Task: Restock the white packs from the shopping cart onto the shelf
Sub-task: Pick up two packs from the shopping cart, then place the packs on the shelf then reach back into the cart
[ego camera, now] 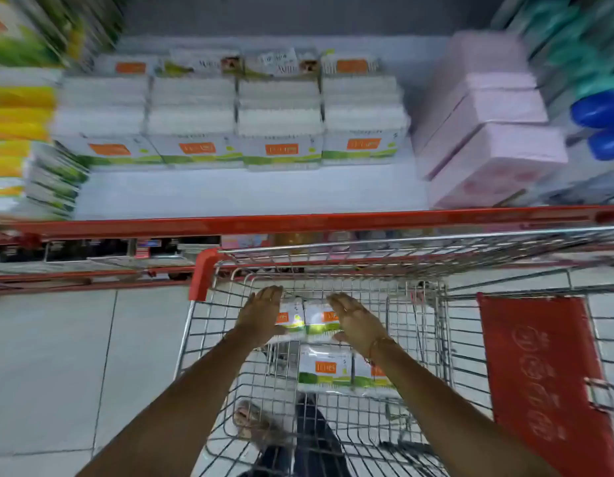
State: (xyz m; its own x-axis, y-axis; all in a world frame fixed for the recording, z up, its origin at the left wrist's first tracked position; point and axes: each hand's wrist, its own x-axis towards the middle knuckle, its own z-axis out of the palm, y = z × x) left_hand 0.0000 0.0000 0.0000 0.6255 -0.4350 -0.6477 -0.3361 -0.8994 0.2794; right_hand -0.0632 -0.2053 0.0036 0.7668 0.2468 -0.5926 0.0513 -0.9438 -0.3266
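Both my hands reach down into the wire shopping cart [415,290]. My left hand [261,316] and my right hand [355,321] press flat against the two sides of a pair of white packs [310,321] with orange labels and green stripes, standing side by side. Two more white packs [333,370] lie lower in the cart, the right one partly under my right forearm. On the shelf [230,191] above, rows of the same white packs [230,122] stand several across, with bare shelf in front of them. The view is blurred.
Pink packs [488,132] are stacked at the shelf's right, yellow and green packs [20,115] at its left. The shelf's red front rail [298,223] runs just above the cart. A red cart flap [539,373] hangs on the right. Tiled floor lies to the left.
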